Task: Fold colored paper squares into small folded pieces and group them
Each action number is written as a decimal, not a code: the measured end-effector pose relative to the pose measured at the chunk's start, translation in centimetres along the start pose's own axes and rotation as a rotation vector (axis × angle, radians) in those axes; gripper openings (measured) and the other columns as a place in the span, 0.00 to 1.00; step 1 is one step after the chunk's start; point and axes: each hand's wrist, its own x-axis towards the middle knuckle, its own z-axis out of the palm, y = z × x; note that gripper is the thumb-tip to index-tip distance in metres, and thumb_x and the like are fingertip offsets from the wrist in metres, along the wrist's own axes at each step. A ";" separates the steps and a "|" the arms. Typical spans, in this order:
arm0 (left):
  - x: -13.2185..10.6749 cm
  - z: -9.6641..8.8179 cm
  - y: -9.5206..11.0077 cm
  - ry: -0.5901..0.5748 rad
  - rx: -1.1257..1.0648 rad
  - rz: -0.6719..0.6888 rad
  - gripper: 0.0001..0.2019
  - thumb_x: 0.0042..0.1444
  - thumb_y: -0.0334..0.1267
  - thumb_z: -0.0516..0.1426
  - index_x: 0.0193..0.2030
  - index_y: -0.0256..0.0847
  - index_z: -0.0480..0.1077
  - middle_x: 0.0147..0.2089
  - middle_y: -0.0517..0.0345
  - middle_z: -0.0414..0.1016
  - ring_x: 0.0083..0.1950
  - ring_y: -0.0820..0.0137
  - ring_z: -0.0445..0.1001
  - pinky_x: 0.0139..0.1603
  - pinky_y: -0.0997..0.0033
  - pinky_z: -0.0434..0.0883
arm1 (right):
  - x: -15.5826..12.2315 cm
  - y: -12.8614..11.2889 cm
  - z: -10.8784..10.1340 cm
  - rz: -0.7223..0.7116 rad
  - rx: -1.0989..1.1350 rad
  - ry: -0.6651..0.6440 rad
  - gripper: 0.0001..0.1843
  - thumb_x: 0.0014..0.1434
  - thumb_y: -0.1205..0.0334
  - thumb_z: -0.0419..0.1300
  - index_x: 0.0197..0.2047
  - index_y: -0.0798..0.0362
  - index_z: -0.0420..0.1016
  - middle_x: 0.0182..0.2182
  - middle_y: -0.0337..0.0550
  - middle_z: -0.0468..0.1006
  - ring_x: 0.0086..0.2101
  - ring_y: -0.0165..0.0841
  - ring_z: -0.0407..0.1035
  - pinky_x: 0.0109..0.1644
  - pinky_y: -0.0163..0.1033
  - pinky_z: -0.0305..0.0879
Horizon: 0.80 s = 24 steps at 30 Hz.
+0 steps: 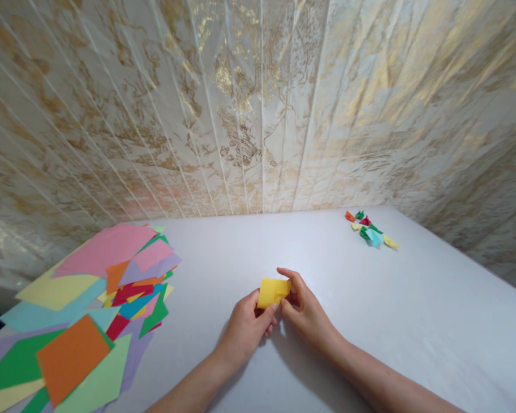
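Note:
A small piece of yellow paper (270,291), with faint crease lines on it, is held up just above the white table (223,246). My left hand (250,321) grips its left and lower edge, thumb in front and fingers behind. On the other side, my right hand (301,307) pinches the lower right corner between thumb and fingers, while the index finger reaches over the top edge. The back of the paper is hidden from me.
Many coloured paper sheets and scraps overlap on the left, among them an orange square (73,357) and a large pink sheet (107,249). Small folded paper pieces (373,236) lie at the back right. A gold-patterned curtain (241,115) hangs behind the table.

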 end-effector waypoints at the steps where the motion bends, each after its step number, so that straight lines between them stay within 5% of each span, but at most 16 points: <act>1: 0.0 0.0 -0.1 -0.004 -0.001 -0.003 0.18 0.55 0.52 0.59 0.38 0.37 0.69 0.25 0.62 0.71 0.23 0.74 0.68 0.24 0.75 0.65 | 0.0 0.1 0.0 -0.010 -0.009 0.011 0.30 0.53 0.69 0.52 0.61 0.50 0.58 0.34 0.36 0.71 0.32 0.30 0.68 0.37 0.37 0.64; 12: 0.2 0.0 0.4 0.069 -0.071 -0.051 0.17 0.51 0.52 0.61 0.34 0.38 0.67 0.23 0.62 0.71 0.22 0.75 0.67 0.24 0.75 0.65 | 1.8 -0.2 -2.7 -0.066 -0.007 0.200 0.17 0.55 0.61 0.54 0.49 0.51 0.63 0.29 0.35 0.69 0.27 0.30 0.65 0.33 0.37 0.63; 15: 0.3 0.0 0.5 0.083 -0.105 -0.044 0.20 0.49 0.55 0.61 0.34 0.38 0.68 0.23 0.62 0.71 0.22 0.75 0.68 0.24 0.75 0.65 | 1.3 -0.8 -2.2 -0.026 0.050 0.082 0.09 0.58 0.56 0.56 0.40 0.51 0.66 0.28 0.37 0.72 0.28 0.31 0.67 0.33 0.37 0.65; 18: 0.2 -0.1 0.6 0.058 -0.099 -0.022 0.21 0.49 0.56 0.61 0.36 0.37 0.69 0.24 0.61 0.72 0.22 0.74 0.68 0.25 0.74 0.66 | 0.6 -1.0 -1.2 0.001 0.037 -0.060 0.13 0.60 0.51 0.58 0.33 0.52 0.67 0.28 0.38 0.72 0.28 0.30 0.66 0.33 0.36 0.65; 24: 0.2 0.0 0.3 0.023 -0.049 0.009 0.18 0.54 0.53 0.59 0.36 0.38 0.67 0.25 0.62 0.70 0.23 0.74 0.67 0.25 0.74 0.66 | 0.4 -0.6 -0.9 -0.005 -0.025 -0.060 0.15 0.61 0.49 0.57 0.32 0.53 0.68 0.26 0.36 0.69 0.27 0.30 0.63 0.32 0.36 0.61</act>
